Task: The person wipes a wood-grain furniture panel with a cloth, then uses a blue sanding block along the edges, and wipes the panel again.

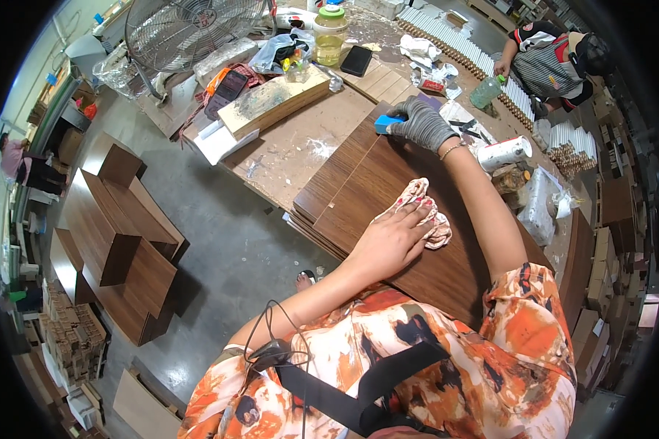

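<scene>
Left hand [397, 235] flat, right hand [422, 123] clenched.

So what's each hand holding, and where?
The gloved right hand pinches a small blue block by its right end. The bare left hand presses flat on a crumpled rag, on the dark wooden panel.

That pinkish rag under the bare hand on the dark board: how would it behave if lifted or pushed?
The rag is bunched in soft folds under the left hand, so it is probably floppy and light. Pushed across the smooth dark wood panel, it would likely slide and crumple rather than roll. It does not look fragile.
</scene>
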{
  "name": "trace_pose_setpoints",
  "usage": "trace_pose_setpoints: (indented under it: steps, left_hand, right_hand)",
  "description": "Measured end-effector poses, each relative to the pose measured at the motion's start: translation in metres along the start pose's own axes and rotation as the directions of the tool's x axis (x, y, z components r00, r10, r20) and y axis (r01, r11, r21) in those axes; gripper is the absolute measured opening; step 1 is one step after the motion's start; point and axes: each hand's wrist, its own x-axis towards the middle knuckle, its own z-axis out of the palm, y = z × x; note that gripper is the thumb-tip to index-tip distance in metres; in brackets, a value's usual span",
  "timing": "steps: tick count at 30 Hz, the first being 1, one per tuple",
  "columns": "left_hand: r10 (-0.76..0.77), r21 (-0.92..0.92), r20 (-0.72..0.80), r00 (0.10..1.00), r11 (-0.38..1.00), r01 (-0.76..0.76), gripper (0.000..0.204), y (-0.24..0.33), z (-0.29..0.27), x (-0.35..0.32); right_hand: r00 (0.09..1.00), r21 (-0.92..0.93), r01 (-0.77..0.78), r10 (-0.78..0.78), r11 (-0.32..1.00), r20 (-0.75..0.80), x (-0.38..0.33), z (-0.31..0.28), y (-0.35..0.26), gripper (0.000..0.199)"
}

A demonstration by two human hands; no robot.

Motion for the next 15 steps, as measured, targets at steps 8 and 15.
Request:
trace_pose_setpoints:
  steps: [8,15]
  left_hand:
    - [-0.007,-0.012,-0.011,1.0,1.0,0.007,0.039,0.001,-0.002,0.001]
    - [0.006,-0.002,-0.028,1.0,1.0,-0.007,0.039,0.005,0.0,0.003]
  right_hand:
    - [0.995,-0.059,0.009,-0.015,0.998,-0.097,0.01,-0.008,0.017,0.051]
    - [0.993,-0.017,-0.076,0.074,0.997,-0.091,0.038,-0.013,0.059,0.047]
